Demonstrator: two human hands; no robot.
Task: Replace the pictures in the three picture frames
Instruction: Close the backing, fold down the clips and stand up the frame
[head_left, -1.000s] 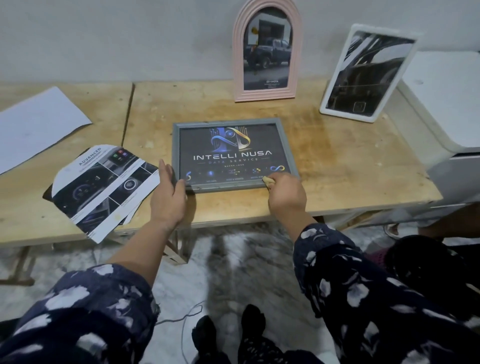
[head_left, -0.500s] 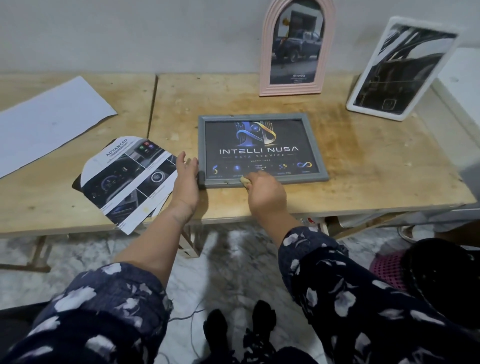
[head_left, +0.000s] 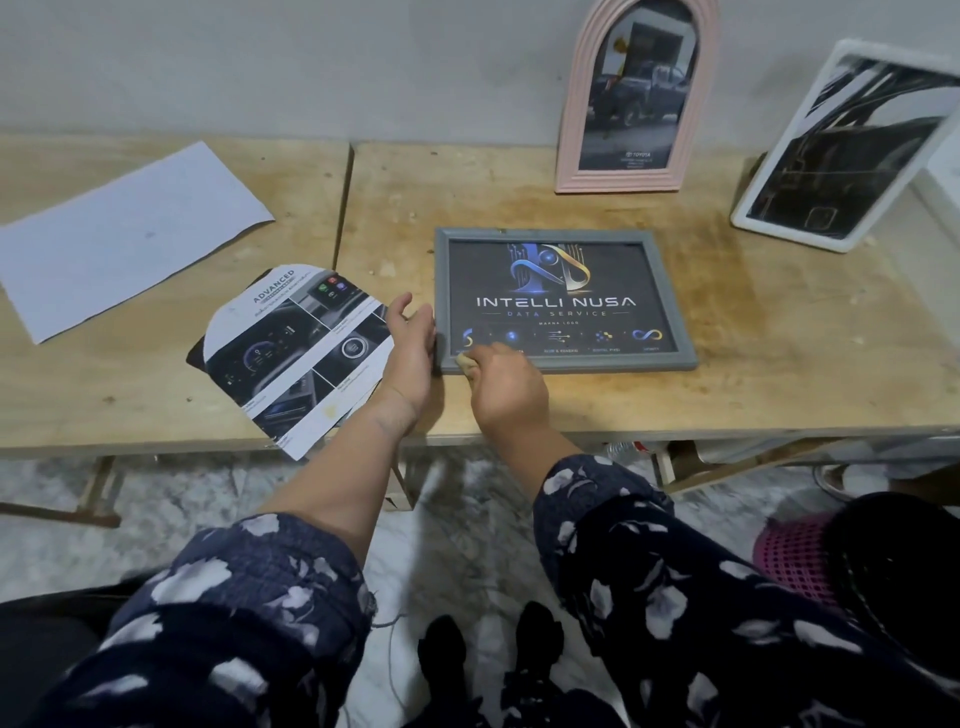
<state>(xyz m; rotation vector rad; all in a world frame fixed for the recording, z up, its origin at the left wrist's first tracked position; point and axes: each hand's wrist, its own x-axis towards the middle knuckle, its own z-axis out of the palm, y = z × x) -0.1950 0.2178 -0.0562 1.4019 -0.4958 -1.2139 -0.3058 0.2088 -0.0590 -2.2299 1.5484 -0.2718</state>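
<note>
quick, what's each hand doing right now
Left hand: open, straight fingers against the grey frame.
Right hand: curled, thumb pressing the frame's near edge.

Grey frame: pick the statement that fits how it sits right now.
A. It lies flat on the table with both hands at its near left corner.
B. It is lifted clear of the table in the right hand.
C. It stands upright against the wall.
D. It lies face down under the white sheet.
A: the grey frame lies flat, picture up, on the table, with the left hand against its left edge and the right hand on its near left corner.
</note>
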